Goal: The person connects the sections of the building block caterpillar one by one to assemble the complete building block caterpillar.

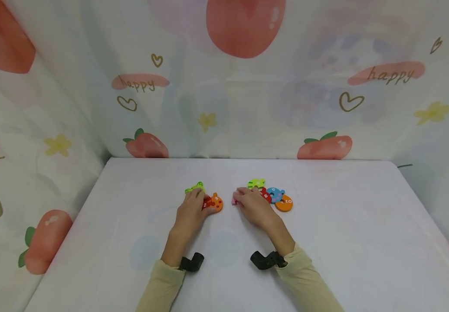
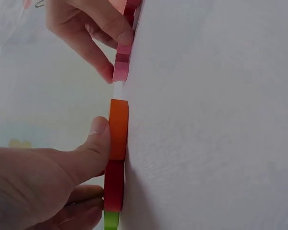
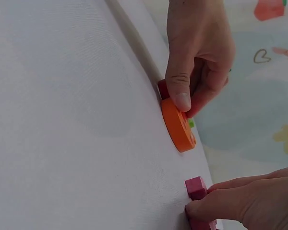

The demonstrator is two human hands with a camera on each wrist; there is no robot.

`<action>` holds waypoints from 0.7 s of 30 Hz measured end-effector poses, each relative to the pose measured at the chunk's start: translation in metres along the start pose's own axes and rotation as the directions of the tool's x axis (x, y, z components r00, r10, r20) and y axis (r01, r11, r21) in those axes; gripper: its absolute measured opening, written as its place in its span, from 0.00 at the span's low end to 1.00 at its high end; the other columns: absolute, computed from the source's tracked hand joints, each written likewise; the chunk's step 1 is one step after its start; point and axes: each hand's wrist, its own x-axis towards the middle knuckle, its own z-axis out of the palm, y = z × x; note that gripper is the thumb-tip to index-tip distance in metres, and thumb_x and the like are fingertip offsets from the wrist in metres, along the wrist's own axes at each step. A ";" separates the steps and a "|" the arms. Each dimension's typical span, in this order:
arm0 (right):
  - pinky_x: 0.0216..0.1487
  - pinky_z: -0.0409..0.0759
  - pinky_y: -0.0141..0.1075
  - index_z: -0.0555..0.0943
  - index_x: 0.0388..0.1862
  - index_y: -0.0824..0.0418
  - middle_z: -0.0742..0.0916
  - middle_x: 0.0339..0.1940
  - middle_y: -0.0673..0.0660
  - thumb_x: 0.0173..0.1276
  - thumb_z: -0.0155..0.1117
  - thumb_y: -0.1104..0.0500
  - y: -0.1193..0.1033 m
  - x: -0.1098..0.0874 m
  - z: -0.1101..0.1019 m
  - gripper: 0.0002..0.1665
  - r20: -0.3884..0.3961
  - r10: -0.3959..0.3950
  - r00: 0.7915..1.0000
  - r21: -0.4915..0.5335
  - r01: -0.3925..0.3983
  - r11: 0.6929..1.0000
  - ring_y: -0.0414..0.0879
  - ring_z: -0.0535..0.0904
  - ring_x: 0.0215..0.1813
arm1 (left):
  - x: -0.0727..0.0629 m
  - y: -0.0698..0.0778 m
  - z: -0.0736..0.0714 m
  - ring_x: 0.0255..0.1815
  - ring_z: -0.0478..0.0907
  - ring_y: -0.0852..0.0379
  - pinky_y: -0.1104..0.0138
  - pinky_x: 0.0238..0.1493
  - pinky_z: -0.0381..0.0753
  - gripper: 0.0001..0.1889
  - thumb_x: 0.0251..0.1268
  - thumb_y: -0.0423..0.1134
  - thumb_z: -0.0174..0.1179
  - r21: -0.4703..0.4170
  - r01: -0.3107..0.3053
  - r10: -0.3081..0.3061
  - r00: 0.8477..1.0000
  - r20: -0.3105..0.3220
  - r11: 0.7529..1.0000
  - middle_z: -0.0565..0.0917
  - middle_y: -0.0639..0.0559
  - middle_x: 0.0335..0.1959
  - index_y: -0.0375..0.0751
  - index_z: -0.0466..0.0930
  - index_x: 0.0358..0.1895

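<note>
My left hand (image 1: 190,212) reaches over a left cluster of flat, animal-shaped number pieces. Its thumb and bent fingers hold a red piece (image 2: 114,186) marked 2 and an orange spotted piece (image 1: 217,203) marked 3, which touch each other. A green piece (image 1: 197,186) lies at the far fingertips, partly covered. To the right, my right hand (image 1: 257,210) pinches a pink piece (image 3: 196,188), mostly hidden under the fingers. In the left wrist view a narrow gap separates the pink piece from the orange one. Beside this hand lies a red piece (image 1: 265,195) marked 8.
Right of the right hand lie a green striped piece (image 1: 254,183), a blue piece (image 1: 275,193) and an orange piece (image 1: 284,203) marked 10, clustered with the red one. A white cloth covers the table (image 1: 224,277); printed curtains (image 1: 240,104) hang behind it.
</note>
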 end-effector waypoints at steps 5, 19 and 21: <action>0.69 0.70 0.54 0.73 0.67 0.62 0.76 0.68 0.62 0.66 0.66 0.59 0.000 0.000 0.001 0.30 0.035 0.015 0.999 0.061 -0.017 0.998 0.59 0.68 0.69 | 0.001 -0.001 -0.002 0.74 0.63 0.46 0.51 0.71 0.68 0.26 0.59 0.49 0.66 -0.027 0.033 -0.031 0.997 0.071 0.999 0.68 0.42 0.71 0.39 0.77 0.57; 0.61 0.79 0.46 0.73 0.67 0.62 0.78 0.65 0.61 0.64 0.69 0.54 0.005 0.004 0.006 0.33 0.004 -0.011 1.000 0.117 0.010 0.993 0.56 0.72 0.63 | 0.004 -0.004 -0.001 0.76 0.60 0.47 0.52 0.74 0.63 0.35 0.56 0.49 0.69 -0.089 0.108 -0.097 0.988 0.116 0.990 0.62 0.42 0.75 0.35 0.69 0.64; 0.62 0.78 0.47 0.74 0.66 0.62 0.78 0.65 0.61 0.63 0.69 0.51 0.006 0.004 0.007 0.34 -0.001 -0.014 1.000 0.115 0.014 0.993 0.56 0.73 0.63 | 0.005 -0.005 -0.002 0.77 0.60 0.47 0.52 0.74 0.62 0.34 0.57 0.49 0.68 -0.099 0.118 -0.105 0.986 0.127 0.988 0.61 0.42 0.76 0.36 0.69 0.63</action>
